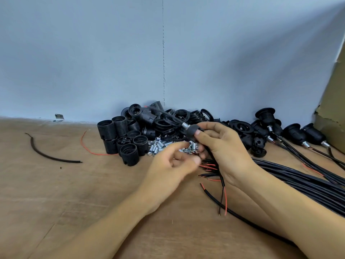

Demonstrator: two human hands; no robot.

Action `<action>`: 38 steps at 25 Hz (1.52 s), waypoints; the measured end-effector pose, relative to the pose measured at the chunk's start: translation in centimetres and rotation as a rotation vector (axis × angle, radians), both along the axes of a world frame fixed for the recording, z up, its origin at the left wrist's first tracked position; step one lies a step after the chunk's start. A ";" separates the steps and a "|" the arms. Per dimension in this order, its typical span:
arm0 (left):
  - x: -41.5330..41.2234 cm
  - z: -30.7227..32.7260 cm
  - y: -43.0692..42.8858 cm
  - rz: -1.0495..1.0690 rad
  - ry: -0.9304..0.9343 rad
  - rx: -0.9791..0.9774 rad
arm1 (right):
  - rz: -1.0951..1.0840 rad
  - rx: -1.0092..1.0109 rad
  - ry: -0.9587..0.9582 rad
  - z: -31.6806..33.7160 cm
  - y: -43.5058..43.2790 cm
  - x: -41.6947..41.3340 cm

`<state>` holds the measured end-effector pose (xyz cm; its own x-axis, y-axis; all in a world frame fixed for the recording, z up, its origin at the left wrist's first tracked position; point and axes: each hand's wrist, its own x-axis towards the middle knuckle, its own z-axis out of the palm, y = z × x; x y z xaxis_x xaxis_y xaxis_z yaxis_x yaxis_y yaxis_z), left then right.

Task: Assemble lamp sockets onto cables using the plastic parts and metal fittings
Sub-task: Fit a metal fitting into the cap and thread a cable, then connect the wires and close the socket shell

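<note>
Our right hand (224,146) pinches the socket cap (192,130) on its cable (222,181) over the bench (74,193), left hand (173,165) too blurred to tell its grip; cap could slide off if pinch slackens.

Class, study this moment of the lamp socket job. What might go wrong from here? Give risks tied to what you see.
The right hand pinches the black cap by fingertips only, so it might slip as the blurred left hand works nearby. The loose wire ends hanging below that hand could snag on the cable bundle. The metal fittings lie in a loose pile beside the hands and could be scattered.
</note>
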<state>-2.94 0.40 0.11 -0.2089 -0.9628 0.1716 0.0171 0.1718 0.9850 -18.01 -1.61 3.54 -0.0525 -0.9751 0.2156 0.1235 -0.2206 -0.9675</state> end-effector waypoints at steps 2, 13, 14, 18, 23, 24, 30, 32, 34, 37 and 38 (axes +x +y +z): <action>-0.3 -0.6 0.8 -0.056 -0.256 -0.186 | -0.048 0.047 -0.116 0.3 -0.4 -0.6; -2.2 0.4 2.1 -0.244 -0.839 -0.605 | 0.092 0.172 -0.526 1.3 -0.7 -0.3; -2.5 0.3 2.1 -0.208 -0.900 -0.646 | 0.113 0.183 -0.537 1.3 -0.6 -0.2; -3.2 -0.5 2.0 -0.108 -1.012 -0.697 | 0.104 0.204 -0.635 0.8 -0.6 -0.1; -2.2 -0.8 0.6 -0.184 -0.563 -0.338 | 0.027 0.204 -0.701 0.2 -0.8 -0.6; -1.8 -0.6 0.4 -0.168 -0.361 -0.195 | 0.021 0.189 -0.680 0.0 -0.8 -0.6; -1.2 -0.6 -0.4 -0.169 0.015 0.079 | 0.094 0.098 -0.295 -1.7 -0.2 0.4; -1.4 -0.8 -0.2 -0.147 -0.043 0.061 | 0.116 0.099 -0.271 -1.8 -0.4 0.2; -1.6 -0.5 -0.2 -0.112 -0.047 0.062 | 0.156 0.107 -0.270 -1.9 -0.7 0.2; -1.4 -0.1 -0.3 -0.093 0.082 0.136 | 0.228 0.109 -0.223 -1.8 -1.3 0.1; -1.4 0.0 -0.2 -0.097 0.109 0.156 | 0.262 0.114 -0.198 -1.7 -1.5 -0.1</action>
<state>-4.32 0.16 0.11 -0.2898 -0.9558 0.0492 0.1344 0.0102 0.9909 -18.14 -3.08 1.83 0.1732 -0.9781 0.1156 0.3499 -0.0486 -0.9355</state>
